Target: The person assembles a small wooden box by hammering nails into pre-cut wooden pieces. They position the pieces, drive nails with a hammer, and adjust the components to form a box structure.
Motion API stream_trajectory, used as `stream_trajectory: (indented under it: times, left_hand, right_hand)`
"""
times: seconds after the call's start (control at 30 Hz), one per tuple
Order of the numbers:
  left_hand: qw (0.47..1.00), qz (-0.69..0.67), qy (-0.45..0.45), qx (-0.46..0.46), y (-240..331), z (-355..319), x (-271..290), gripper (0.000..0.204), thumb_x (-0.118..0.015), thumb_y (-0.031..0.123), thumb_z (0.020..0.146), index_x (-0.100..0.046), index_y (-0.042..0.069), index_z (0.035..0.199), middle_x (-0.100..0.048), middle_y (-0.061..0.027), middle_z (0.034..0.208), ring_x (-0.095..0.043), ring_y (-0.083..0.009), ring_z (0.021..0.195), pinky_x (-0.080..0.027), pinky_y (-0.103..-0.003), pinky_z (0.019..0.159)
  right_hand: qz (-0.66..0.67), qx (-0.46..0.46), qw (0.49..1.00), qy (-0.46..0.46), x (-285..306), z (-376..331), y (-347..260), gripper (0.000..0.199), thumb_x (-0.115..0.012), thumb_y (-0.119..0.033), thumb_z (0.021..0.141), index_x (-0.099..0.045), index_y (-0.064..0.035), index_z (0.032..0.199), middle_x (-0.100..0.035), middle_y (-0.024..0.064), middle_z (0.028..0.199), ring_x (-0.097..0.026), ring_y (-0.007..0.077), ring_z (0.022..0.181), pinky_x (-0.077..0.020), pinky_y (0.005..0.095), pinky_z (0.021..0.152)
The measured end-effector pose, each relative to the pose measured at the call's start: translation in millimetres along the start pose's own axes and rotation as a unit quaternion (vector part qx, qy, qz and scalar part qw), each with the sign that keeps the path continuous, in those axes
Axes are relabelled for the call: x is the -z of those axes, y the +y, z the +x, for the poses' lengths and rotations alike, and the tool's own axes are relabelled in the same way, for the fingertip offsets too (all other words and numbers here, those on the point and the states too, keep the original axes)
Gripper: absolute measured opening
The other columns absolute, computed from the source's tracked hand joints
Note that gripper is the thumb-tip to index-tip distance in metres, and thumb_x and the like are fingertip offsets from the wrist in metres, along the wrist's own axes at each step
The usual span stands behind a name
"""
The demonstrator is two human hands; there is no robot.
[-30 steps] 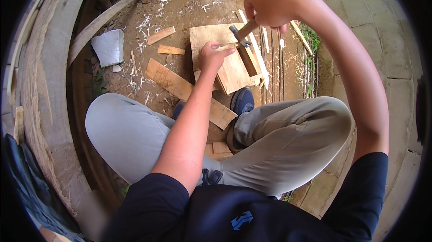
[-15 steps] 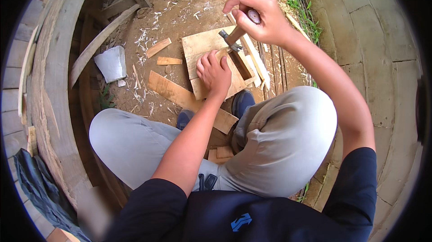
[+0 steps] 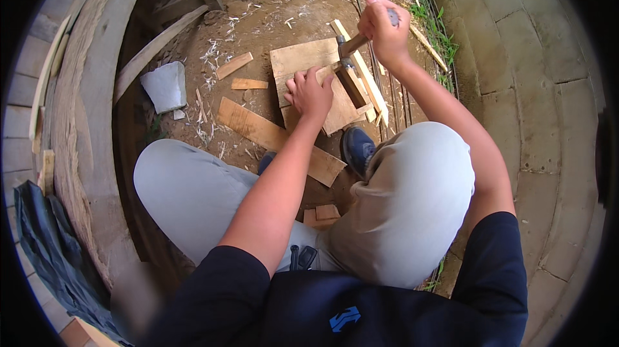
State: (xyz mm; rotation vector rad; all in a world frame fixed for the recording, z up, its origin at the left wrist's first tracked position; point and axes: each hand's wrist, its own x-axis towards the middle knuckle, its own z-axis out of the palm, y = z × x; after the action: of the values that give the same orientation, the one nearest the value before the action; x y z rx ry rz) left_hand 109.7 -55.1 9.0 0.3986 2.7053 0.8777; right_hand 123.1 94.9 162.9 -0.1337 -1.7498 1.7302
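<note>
Wood chips ring your board [image 3: 303,63]: the shaping is under way, probably unfinished.
Your left hand [image 3: 311,92] presses flat, fingers spread, on the workpiece [image 3: 351,86] at the board's right edge; your right hand [image 3: 385,24] grips the hatchet [image 3: 351,44].

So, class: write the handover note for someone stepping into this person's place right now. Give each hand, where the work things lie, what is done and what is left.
Left hand: pressed flat on the square wooden board, beside the dark wooden piece.
Right hand: shut on the hammer handle, its head low over the dark piece's top end.
Long plank lies under the board's near corner; wood shavings are scattered on the dirt.
Done: dark piece set on the board and steadied.
Left: likely more hammer blows; whether a nail is in cannot be seen.
</note>
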Motion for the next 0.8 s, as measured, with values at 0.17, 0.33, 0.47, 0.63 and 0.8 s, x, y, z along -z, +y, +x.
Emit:
stream_trajectory:
  times: [0.17,0.33,0.47,0.63,0.8]
  left_hand:
    - [0.997,-0.054,-0.056,0.029,-3,16,23,0.048,-0.082,0.050,0.081,-0.073,0.027,0.122,-0.063,-0.0052,0.131,-0.047,-0.0320,0.132,-0.032,-0.057,0.112]
    - [0.987,-0.096,-0.108,0.064,-5,24,35,0.048,-0.088,0.048,0.075,-0.078,0.023,0.114,-0.072,-0.0076,0.127,-0.063,-0.0285,0.122,-0.045,-0.048,0.108]
    - [0.983,-0.081,-0.151,0.058,-7,39,33,0.052,-0.092,0.047,0.070,-0.078,0.018,0.111,-0.077,-0.0106,0.113,-0.072,-0.0262,0.107,-0.053,-0.042,0.097]
    - [0.944,-0.162,-0.279,0.073,-30,68,20,0.055,-0.097,0.035,0.067,-0.076,0.002,0.106,-0.077,-0.0131,0.102,-0.073,-0.0204,0.087,-0.058,-0.036,0.080]
    - [0.932,-0.148,-0.331,0.009,-21,81,27,0.052,-0.098,0.031,0.066,-0.075,-0.002,0.100,-0.076,-0.0141,0.097,-0.070,-0.0207,0.091,-0.055,-0.036,0.084]
  right_hand:
    - [-0.006,-0.001,0.999,-0.036,0,3,-3,0.040,-0.056,-0.017,0.104,-0.054,-0.0050,0.067,-0.049,-0.0028,0.058,-0.045,0.0065,0.051,-0.0343,0.0262,0.046]
    - [-0.072,0.012,0.997,-0.016,-17,3,-1,0.042,-0.055,-0.019,0.105,-0.054,-0.0052,0.066,-0.048,-0.0045,0.057,-0.042,0.0044,0.050,-0.0317,0.0259,0.046]
    - [-0.095,0.024,0.994,-0.054,-18,15,2,0.041,-0.055,-0.019,0.105,-0.055,-0.0052,0.067,-0.047,-0.0062,0.058,-0.040,0.0024,0.054,-0.0290,0.0257,0.048]
    - [-0.129,0.017,0.976,-0.176,-16,20,-13,0.039,-0.060,-0.017,0.102,-0.054,-0.0024,0.066,-0.046,-0.0044,0.057,-0.040,0.0044,0.056,-0.0292,0.0283,0.050]
    - [-0.094,0.051,0.963,-0.247,10,20,-12,0.038,-0.070,-0.019,0.095,-0.055,-0.0038,0.064,-0.050,-0.0024,0.058,-0.043,0.0048,0.055,-0.0305,0.0271,0.050]
